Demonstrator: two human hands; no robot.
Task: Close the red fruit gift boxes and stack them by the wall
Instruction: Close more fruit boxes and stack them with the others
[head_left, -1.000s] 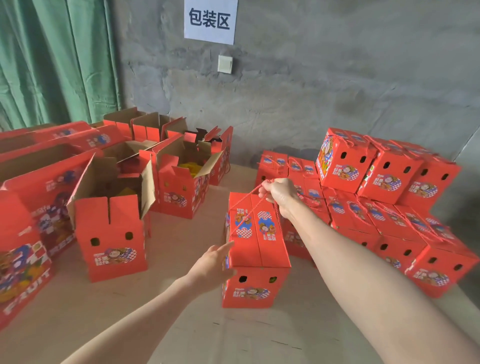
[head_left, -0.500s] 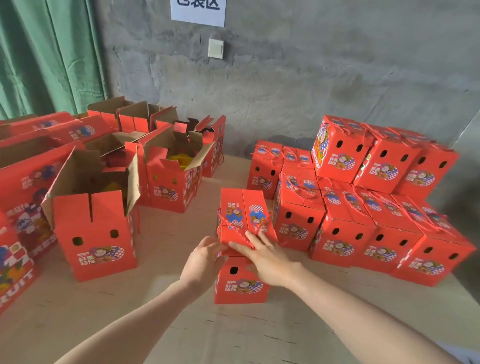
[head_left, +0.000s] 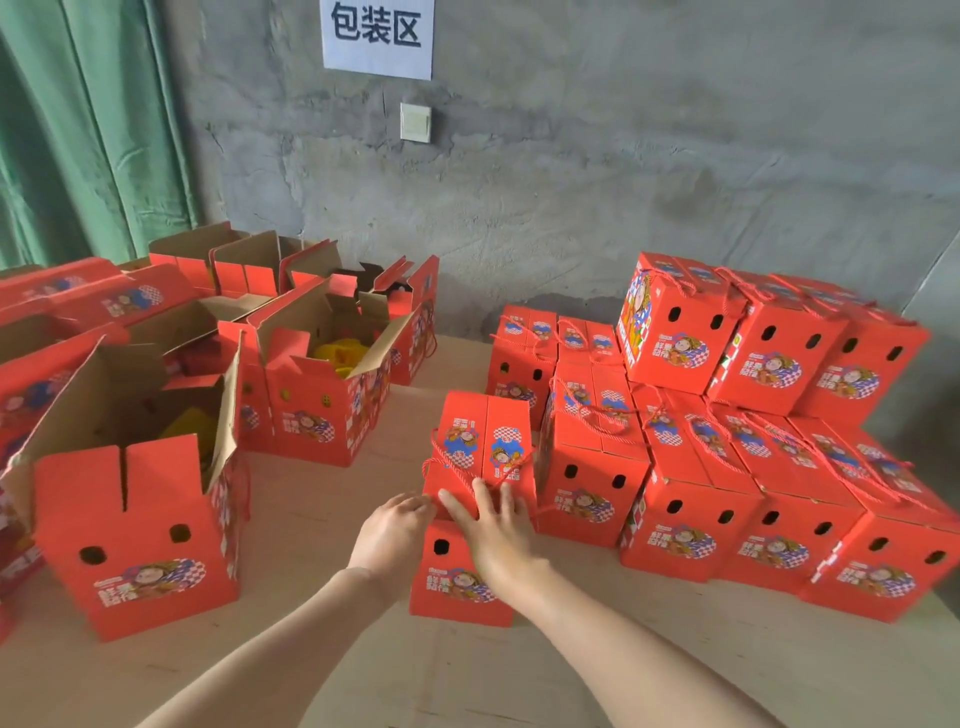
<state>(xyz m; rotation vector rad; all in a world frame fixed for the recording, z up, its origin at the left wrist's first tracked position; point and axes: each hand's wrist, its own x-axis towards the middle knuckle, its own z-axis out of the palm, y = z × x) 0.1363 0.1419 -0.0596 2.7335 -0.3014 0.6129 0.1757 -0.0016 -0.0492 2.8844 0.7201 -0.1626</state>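
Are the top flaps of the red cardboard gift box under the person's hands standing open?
No, the red cardboard gift box has its flaps folded flat, with left hand and right hand touching it.

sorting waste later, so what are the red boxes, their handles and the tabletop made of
Open box: cardboard, probably corrugated; its flaps are bare brown inside, printed red outside with a slight sheen. Handle on the closed box: twisted red cord, fibre unclear. Tabletop: pale, matt board, perhaps plywood, with faint grain.
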